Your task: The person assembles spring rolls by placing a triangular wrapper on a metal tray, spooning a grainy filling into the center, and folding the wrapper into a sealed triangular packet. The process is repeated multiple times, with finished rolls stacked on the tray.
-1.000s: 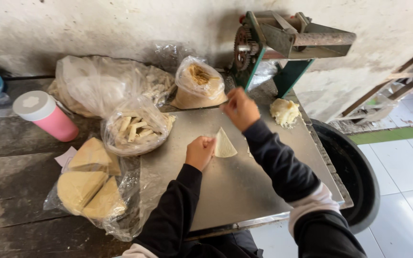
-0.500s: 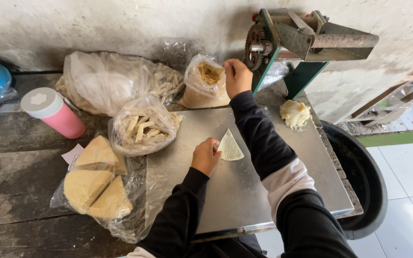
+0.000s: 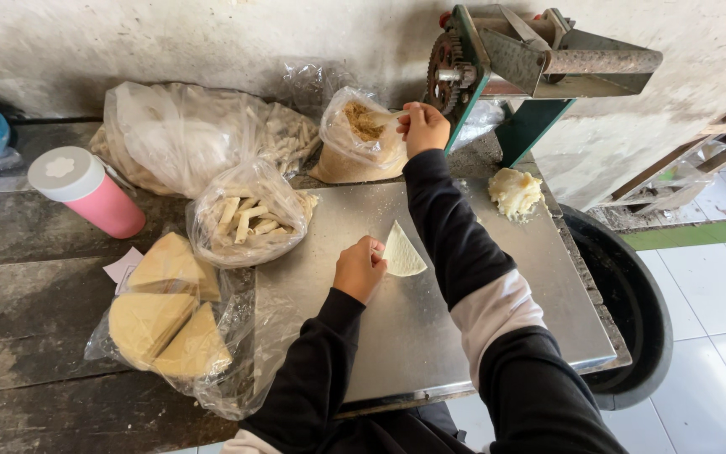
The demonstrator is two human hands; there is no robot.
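My left hand [image 3: 360,267] rests on the metal sheet [image 3: 430,336] and pinches the edge of a thin triangular dough wrapper [image 3: 402,252] lying flat there. My right hand [image 3: 423,127] is stretched far forward to the open plastic bag of crumbly brown filling [image 3: 359,139], its fingers closed on a small utensil at the bag's mouth. Both arms are in black sleeves.
A lump of pale dough [image 3: 513,192] lies on the sheet's far right. Left are a bag of rolled sticks [image 3: 249,220], a big bag [image 3: 178,134], stacked wrapper wedges in plastic [image 3: 161,315] and a pink tumbler [image 3: 90,192]. A green roller machine [image 3: 531,59] stands behind; a black tub [image 3: 632,311] sits right.
My right hand has moved from the sheet forward to the mouth of the filling bag. My left hand has stayed on the wrapper.
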